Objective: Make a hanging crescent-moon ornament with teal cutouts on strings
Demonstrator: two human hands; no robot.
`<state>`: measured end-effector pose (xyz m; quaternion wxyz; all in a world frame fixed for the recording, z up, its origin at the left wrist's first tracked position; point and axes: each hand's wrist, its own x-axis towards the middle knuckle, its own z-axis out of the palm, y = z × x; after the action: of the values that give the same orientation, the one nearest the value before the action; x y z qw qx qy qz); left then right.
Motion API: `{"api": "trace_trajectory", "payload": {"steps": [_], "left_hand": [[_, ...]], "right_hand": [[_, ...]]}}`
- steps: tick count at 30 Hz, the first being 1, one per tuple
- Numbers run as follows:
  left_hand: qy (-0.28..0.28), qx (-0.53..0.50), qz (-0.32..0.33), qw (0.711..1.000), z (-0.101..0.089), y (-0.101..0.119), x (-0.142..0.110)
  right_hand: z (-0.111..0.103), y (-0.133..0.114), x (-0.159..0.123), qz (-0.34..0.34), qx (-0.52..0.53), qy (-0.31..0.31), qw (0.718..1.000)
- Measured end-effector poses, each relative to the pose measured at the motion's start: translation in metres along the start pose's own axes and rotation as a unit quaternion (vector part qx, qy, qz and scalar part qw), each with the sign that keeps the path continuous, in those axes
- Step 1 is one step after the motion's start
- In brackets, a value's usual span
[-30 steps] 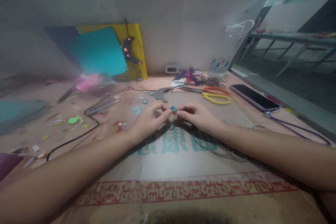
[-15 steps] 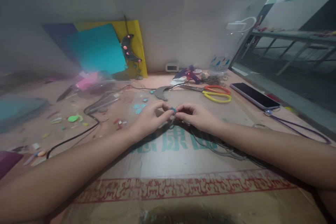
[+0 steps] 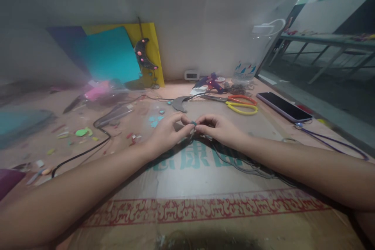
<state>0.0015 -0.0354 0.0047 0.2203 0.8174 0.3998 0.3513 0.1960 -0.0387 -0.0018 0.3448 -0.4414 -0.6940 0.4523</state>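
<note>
Between the fingertips of both hands sits a small teal piece [image 3: 193, 123], mostly hidden, with a grey cord [image 3: 192, 138] hanging just under it. My left hand [image 3: 171, 131] pinches it from the left, thumb against forefinger. From the other side my right hand [image 3: 219, 128] closes thumb and finger on it too. More grey cord [image 3: 249, 170] runs loosely beneath my right forearm. Beyond the fingers lies a grey crescent cutout [image 3: 180, 104]. Several small turquoise pieces [image 3: 152, 120] are scattered beside my left hand.
Scissors [image 3: 241, 104] with red and yellow handles lie behind my right hand. A glue gun [image 3: 210, 82], a small clock [image 3: 191, 75] and a clear bottle [image 3: 246, 72] stand farther back. A phone [image 3: 284, 107] rests at right. A black cable [image 3: 84, 157] crosses the scraps at left.
Both hands stay in nearly the same place. The teal piece has turned slightly between the fingertips, and the cord below it has shifted a little.
</note>
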Motion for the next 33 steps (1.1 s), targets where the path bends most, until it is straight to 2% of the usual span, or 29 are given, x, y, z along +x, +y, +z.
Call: {"api": "trace_trajectory", "payload": {"steps": [8, 22, 26, 30, 33], "left_hand": [[-0.034, -0.053, -0.047, 0.997, -0.0004, 0.0015, 0.0006], [-0.050, -0.119, -0.101, 0.987, 0.0005, 0.0034, -0.0007], [-0.051, -0.129, -0.120, 0.983, -0.0002, 0.0021, 0.0002], [-0.036, -0.126, -0.098, 0.987, -0.0001, -0.0008, 0.0009], [-0.045, -0.135, -0.112, 0.984, 0.0003, -0.0012, 0.0008]], "right_hand": [[-0.0012, 0.0021, -0.0004, -0.039, -0.013, -0.016, 0.999], [-0.0014, 0.0039, 0.0001, -0.035, 0.045, -0.037, 0.998], [-0.0012, 0.0049, 0.0001, -0.033, 0.059, -0.020, 0.998], [0.0002, 0.0014, -0.0006, -0.011, 0.032, -0.020, 0.999], [0.0012, -0.0003, -0.0007, -0.019, -0.015, -0.014, 1.000]]}}
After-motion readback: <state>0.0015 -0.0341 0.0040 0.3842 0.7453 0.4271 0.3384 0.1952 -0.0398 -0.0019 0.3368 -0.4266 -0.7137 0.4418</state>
